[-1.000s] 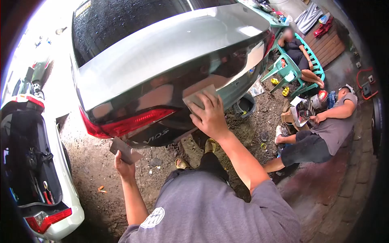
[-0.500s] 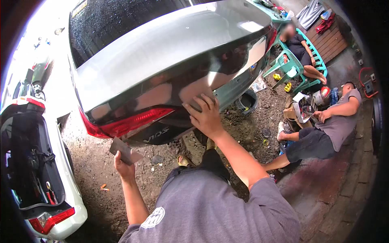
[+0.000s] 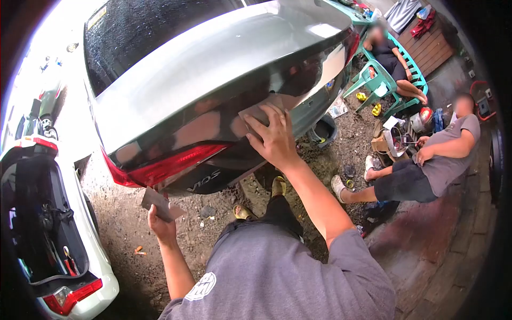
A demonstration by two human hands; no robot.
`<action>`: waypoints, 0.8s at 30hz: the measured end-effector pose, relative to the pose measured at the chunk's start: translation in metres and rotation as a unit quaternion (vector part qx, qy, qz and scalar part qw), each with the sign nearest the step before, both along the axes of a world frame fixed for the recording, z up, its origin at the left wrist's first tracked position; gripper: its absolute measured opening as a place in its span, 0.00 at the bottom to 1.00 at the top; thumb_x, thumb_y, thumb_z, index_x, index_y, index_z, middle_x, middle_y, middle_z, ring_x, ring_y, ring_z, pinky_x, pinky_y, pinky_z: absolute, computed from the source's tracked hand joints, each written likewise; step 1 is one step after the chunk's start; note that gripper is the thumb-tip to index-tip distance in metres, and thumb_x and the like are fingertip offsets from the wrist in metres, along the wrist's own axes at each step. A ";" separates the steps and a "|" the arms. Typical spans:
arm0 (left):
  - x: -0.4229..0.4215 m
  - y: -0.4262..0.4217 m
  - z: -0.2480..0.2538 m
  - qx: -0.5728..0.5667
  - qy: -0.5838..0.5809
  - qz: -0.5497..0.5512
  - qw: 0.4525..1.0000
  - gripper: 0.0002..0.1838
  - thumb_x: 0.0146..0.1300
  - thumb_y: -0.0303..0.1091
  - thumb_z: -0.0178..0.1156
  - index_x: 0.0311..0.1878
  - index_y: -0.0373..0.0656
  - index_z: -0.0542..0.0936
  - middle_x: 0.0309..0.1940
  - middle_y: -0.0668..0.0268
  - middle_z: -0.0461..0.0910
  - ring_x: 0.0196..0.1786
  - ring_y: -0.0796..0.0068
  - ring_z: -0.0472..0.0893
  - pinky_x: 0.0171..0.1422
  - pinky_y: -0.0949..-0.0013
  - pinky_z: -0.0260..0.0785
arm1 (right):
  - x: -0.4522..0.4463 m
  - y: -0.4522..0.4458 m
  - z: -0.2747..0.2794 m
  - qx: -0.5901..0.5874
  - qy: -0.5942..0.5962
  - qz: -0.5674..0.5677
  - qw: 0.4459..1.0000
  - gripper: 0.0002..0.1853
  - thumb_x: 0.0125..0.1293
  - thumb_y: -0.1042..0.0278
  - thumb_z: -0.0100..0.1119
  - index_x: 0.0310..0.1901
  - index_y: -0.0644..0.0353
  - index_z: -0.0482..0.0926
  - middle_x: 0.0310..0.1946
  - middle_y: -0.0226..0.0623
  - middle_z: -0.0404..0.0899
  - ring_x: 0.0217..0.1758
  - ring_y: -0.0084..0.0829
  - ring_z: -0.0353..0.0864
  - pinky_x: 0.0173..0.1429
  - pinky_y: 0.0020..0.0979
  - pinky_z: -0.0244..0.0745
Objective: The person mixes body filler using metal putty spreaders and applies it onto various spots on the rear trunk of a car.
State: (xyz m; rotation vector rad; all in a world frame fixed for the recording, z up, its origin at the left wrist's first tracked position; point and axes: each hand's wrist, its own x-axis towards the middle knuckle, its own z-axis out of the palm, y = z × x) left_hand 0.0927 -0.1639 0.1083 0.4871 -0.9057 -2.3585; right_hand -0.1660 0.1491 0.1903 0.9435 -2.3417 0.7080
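Under the fingers of my right hand (image 3: 274,136) lies a thin grey sheet (image 3: 255,113), pressed flat against the rear of a dark grey car (image 3: 208,58). This hand is right of the red tail light (image 3: 178,160), above the dark panel with raised letters. My left hand (image 3: 161,225) pinches a folded grey-brown sheet (image 3: 154,202) between thumb and fingers, just below the left end of the tail light. Pale patches (image 3: 197,130) show on the car's rear panel.
A white car with its trunk open (image 3: 101,266) stands at the left. On the right, one person (image 3: 453,149) sits low beside a box (image 3: 381,144), another (image 3: 389,56) on a green bench (image 3: 413,66). A dark bucket (image 3: 324,129) stands behind the car.
My right hand and its sheet have shifted slightly on the panel. My left hand stays near the tail light, its sheet tilted a little. The seated person at right has raised their head and moved a leg.
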 end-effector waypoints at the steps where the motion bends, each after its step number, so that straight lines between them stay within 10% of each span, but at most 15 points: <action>1: -0.003 0.001 0.002 -0.003 0.008 -0.006 1.000 0.33 0.68 0.37 0.57 0.75 0.39 0.64 0.72 0.60 0.70 0.74 0.63 0.68 0.81 0.56 0.55 | -0.004 -0.001 -0.004 0.000 -0.002 -0.004 1.000 0.26 0.60 0.60 0.68 0.62 0.43 0.79 0.63 0.42 0.68 0.71 0.49 0.65 0.72 0.63 0.56; 11: -0.001 0.007 0.011 -0.021 -0.027 -0.016 0.999 0.34 0.69 0.38 0.56 0.76 0.40 0.62 0.73 0.61 0.68 0.72 0.62 0.70 0.79 0.56 0.60 | 0.017 0.032 -0.057 0.049 -0.029 0.027 0.998 0.23 0.57 0.60 0.69 0.57 0.43 0.84 0.65 0.40 0.68 0.73 0.47 0.62 0.75 0.56 0.54; 24: 0.001 0.001 0.005 -0.025 -0.022 -0.018 0.999 0.36 0.67 0.39 0.58 0.77 0.40 0.62 0.75 0.62 0.65 0.72 0.62 0.70 0.74 0.58 0.66 | -0.002 -0.005 0.006 -0.053 -0.005 -0.001 0.999 0.25 0.58 0.64 0.68 0.60 0.44 0.81 0.63 0.45 0.66 0.69 0.53 0.64 0.73 0.54 0.58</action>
